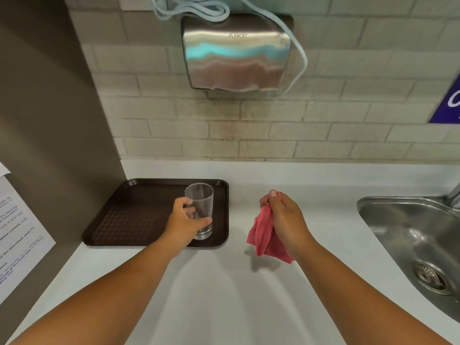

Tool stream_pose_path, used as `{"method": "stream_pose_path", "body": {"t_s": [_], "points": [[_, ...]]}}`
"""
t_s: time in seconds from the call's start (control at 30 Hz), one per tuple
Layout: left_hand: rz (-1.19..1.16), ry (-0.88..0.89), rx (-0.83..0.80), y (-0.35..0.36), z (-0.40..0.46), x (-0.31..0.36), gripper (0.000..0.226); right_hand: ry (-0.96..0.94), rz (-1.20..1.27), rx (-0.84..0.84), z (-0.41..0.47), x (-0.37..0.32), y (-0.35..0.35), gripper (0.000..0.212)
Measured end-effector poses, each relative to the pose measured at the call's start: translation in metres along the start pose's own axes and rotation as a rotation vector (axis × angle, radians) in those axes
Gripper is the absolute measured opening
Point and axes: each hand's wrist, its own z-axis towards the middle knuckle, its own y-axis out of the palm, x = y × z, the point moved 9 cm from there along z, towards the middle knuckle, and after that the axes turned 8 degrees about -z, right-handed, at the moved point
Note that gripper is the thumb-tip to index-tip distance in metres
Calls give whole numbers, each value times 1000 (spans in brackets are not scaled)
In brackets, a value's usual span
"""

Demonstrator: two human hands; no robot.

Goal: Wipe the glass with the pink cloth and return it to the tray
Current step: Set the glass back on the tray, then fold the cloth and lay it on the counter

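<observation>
A clear, empty drinking glass stands upright near the right edge of a dark brown tray on the white counter. My left hand is wrapped around the glass's lower half, thumb on the right side and fingers showing through the glass. To the right of the tray, my right hand is raised a little above the counter and clutches a pink cloth, which hangs down in folds below the fist.
A steel sink with a drain is set into the counter at the right, a tap base behind it. A steel hand dryer hangs on the tiled wall above. A brown panel with a printed notice stands at the left.
</observation>
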Motion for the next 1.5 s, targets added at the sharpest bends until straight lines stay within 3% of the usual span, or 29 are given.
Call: {"method": "stream_pose_path", "body": {"t_s": [0.27,0.37,0.43,0.5,0.57,0.63,0.7,0.83,0.93,1.1,1.2,1.33,1.43,1.5], "points": [[10,-45,-19,4,4,-20,79,22,-29,1,0,8,-6,43],[74,-1,33,-1,-9,-5,115,32,-37,2,1,7,-7,43],[209,154,200,-11,-33,24,125,35,-55,-19,1,6,-7,43],[265,505,277,1,-75,72,102,41,-71,-56,1,4,-6,43],[274,641,73,43,-105,99,81,63,-32,-105,0,0,-2,44],[272,441,-242,93,-113,102,78,122,90,-182,-2,-3,6,44],[283,255,-376,120,-114,100,68,162,209,-249,-3,-9,12,40],[239,179,-283,117,-104,108,37,114,303,-311,-2,-22,4,39],[271,191,-247,110,-98,109,29,60,150,-383,-3,-24,0,48],[197,157,-291,109,-96,113,41,-75,-196,-385,-5,-32,-13,43],[168,176,-338,109,-95,124,51,-103,-211,-445,-4,-33,-24,37],[201,293,-558,123,-106,151,59,-37,-173,-666,-10,-35,-30,61],[344,429,-654,135,-114,172,63,-111,-264,-817,-16,-44,-24,31],[376,449,-666,136,-113,185,60,-170,-214,-750,-11,-52,-28,24]]}}
